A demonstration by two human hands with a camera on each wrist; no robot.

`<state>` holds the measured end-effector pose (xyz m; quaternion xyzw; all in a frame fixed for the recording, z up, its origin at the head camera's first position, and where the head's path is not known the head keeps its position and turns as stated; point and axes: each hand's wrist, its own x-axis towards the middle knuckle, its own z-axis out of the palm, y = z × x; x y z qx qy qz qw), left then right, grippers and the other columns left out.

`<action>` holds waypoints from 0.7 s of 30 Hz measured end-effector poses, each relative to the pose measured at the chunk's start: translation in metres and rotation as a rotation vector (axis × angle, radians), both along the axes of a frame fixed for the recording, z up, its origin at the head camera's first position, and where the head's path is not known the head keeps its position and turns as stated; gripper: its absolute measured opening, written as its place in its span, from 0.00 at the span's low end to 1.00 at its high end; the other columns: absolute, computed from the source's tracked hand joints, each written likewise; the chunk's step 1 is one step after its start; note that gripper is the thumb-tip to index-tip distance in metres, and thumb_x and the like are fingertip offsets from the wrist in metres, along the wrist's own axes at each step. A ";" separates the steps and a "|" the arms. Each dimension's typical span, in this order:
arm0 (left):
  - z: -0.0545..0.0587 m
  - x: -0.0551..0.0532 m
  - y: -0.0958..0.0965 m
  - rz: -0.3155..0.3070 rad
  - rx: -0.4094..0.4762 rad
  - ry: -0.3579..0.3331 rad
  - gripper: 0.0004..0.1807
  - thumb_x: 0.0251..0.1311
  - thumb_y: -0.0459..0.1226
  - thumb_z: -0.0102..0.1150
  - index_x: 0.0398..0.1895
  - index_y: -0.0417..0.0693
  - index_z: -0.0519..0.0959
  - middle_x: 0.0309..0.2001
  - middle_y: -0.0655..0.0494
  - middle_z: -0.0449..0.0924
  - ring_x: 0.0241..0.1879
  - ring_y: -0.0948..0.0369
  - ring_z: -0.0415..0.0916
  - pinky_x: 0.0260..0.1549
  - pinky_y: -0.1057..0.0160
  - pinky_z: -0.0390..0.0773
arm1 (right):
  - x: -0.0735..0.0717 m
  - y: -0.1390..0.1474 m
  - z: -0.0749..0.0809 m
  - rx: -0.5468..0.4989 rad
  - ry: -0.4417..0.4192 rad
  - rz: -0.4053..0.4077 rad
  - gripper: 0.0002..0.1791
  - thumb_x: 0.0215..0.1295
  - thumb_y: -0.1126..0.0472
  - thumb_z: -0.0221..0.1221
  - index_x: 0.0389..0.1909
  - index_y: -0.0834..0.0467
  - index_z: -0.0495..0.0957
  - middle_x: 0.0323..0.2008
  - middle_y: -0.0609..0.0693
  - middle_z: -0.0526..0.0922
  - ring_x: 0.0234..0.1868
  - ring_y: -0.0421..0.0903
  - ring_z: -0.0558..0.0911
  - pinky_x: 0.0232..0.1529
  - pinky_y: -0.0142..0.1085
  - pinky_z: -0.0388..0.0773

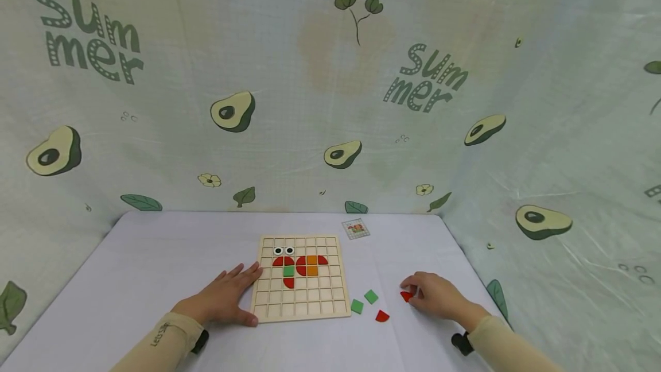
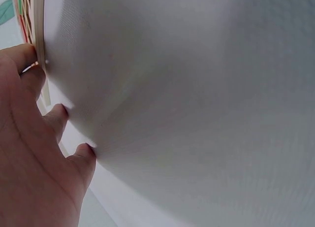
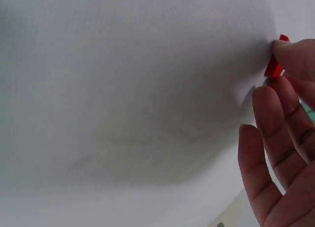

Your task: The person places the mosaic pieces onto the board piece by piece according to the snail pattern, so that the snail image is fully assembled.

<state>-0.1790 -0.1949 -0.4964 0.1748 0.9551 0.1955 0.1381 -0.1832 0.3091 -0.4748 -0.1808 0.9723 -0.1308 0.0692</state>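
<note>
A wooden grid board (image 1: 326, 296) lies on the table. Its upper part carries two eye tiles (image 1: 284, 251), a green square tile (image 1: 288, 271), orange square tiles (image 1: 312, 260) and several red quarter-circle tiles (image 1: 289, 283). My left hand (image 1: 224, 296) rests at the board's left edge with spread fingers, the thumb by the near corner. Right of the board, my right hand (image 1: 436, 296) pinches a red quarter-circle tile (image 3: 276, 59) between thumb and fingertips, close over the cloth. Its other fingers are loosely bent.
Two loose green square tiles (image 1: 370, 296) and a red quarter-circle tile (image 1: 382, 316) lie between the board and my right hand. Behind the board's far right corner is a small pattern card (image 1: 356, 228). A printed cloth wall (image 1: 289, 177) rises behind the white tabletop (image 1: 181, 245).
</note>
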 end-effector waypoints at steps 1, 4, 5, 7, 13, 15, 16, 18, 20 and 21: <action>0.000 0.000 0.000 0.000 0.000 0.001 0.63 0.35 0.63 0.77 0.76 0.47 0.62 0.77 0.51 0.55 0.75 0.40 0.47 0.69 0.33 0.47 | -0.001 -0.001 -0.002 -0.005 0.010 0.002 0.15 0.56 0.63 0.71 0.45 0.51 0.84 0.28 0.36 0.73 0.27 0.36 0.70 0.28 0.31 0.73; 0.000 0.000 0.000 0.000 -0.005 -0.001 0.63 0.35 0.63 0.77 0.76 0.47 0.62 0.77 0.51 0.55 0.75 0.41 0.47 0.69 0.33 0.47 | -0.004 -0.005 -0.007 -0.023 0.040 0.005 0.15 0.58 0.62 0.70 0.47 0.50 0.84 0.27 0.35 0.72 0.27 0.35 0.70 0.28 0.31 0.73; 0.001 0.000 0.000 0.002 -0.004 -0.003 0.63 0.35 0.63 0.77 0.76 0.47 0.62 0.77 0.51 0.55 0.75 0.41 0.47 0.69 0.33 0.47 | -0.005 -0.007 -0.008 -0.031 0.047 0.005 0.15 0.59 0.61 0.70 0.48 0.50 0.84 0.27 0.34 0.72 0.27 0.34 0.70 0.28 0.30 0.73; 0.002 0.001 0.000 0.005 -0.005 -0.005 0.63 0.35 0.64 0.77 0.76 0.47 0.62 0.77 0.51 0.55 0.75 0.41 0.46 0.69 0.33 0.47 | -0.006 -0.011 -0.009 -0.060 0.050 0.001 0.16 0.60 0.61 0.69 0.49 0.50 0.83 0.26 0.34 0.72 0.26 0.34 0.70 0.27 0.31 0.73; 0.002 0.001 0.000 0.003 -0.004 -0.004 0.63 0.35 0.64 0.77 0.76 0.48 0.62 0.77 0.52 0.55 0.75 0.41 0.46 0.70 0.33 0.46 | -0.008 -0.021 -0.009 -0.171 -0.002 0.010 0.17 0.61 0.63 0.68 0.52 0.52 0.82 0.26 0.35 0.76 0.25 0.36 0.72 0.26 0.31 0.74; 0.001 0.000 0.000 0.000 -0.003 -0.002 0.63 0.35 0.64 0.77 0.76 0.48 0.62 0.77 0.52 0.55 0.75 0.41 0.46 0.70 0.33 0.46 | -0.009 -0.023 -0.008 -0.175 0.006 0.016 0.18 0.60 0.62 0.69 0.51 0.52 0.82 0.29 0.36 0.76 0.27 0.37 0.73 0.27 0.31 0.74; 0.001 0.000 0.000 0.000 -0.001 -0.002 0.63 0.35 0.63 0.77 0.76 0.48 0.62 0.77 0.51 0.55 0.75 0.41 0.46 0.69 0.33 0.46 | -0.009 -0.024 -0.008 -0.169 0.013 0.020 0.18 0.59 0.62 0.70 0.51 0.52 0.83 0.30 0.37 0.76 0.28 0.37 0.73 0.28 0.31 0.74; 0.000 0.000 0.000 -0.001 0.001 -0.001 0.63 0.35 0.63 0.77 0.76 0.47 0.62 0.77 0.51 0.55 0.75 0.40 0.46 0.69 0.33 0.46 | -0.010 -0.025 -0.009 -0.147 0.030 0.029 0.19 0.58 0.61 0.71 0.51 0.51 0.83 0.34 0.38 0.76 0.29 0.38 0.73 0.29 0.30 0.74; -0.001 0.000 0.000 0.002 -0.007 -0.002 0.63 0.35 0.64 0.77 0.76 0.48 0.62 0.77 0.52 0.55 0.75 0.41 0.46 0.70 0.34 0.46 | -0.011 -0.025 -0.010 -0.122 0.050 0.039 0.19 0.57 0.60 0.72 0.51 0.51 0.84 0.38 0.39 0.76 0.30 0.38 0.72 0.29 0.30 0.73; -0.001 0.000 0.000 0.003 -0.006 -0.003 0.63 0.34 0.64 0.77 0.76 0.48 0.62 0.77 0.52 0.55 0.75 0.41 0.46 0.70 0.34 0.46 | -0.012 -0.025 -0.011 -0.113 0.052 0.047 0.19 0.58 0.59 0.72 0.51 0.50 0.84 0.39 0.40 0.75 0.30 0.38 0.72 0.29 0.30 0.73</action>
